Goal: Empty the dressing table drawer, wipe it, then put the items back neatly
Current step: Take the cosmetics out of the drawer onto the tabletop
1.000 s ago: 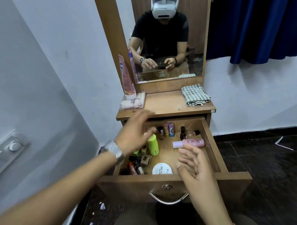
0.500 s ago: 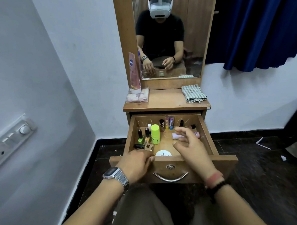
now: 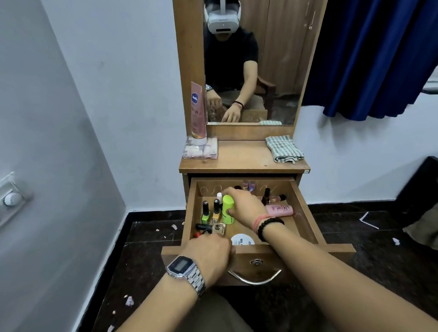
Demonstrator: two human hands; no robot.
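Note:
The wooden drawer (image 3: 305, 212) of the dressing table stands pulled out, full of small cosmetics. My right hand (image 3: 244, 206) reaches into it and grips an upright lime-green bottle (image 3: 227, 209). My left hand (image 3: 211, 251) rests curled on the drawer's front edge at the left; what its fingers touch is hidden. In the drawer I also see two nail polish bottles (image 3: 206, 212), a pink tube (image 3: 281, 210) lying on its side, a white round tin (image 3: 242, 240) and several small bottles along the back wall.
On the tabletop (image 3: 242, 159) lie a folded checked cloth (image 3: 283, 148) at the right and a pink tube (image 3: 198, 111) standing on a clear box (image 3: 201, 149) at the left. A mirror rises behind. A wall is close on the left; a blue curtain hangs right.
My right hand has moved forward and left from the pink tube to the lime-green bottle and taken hold of it. My left hand has stayed at the drawer's front edge.

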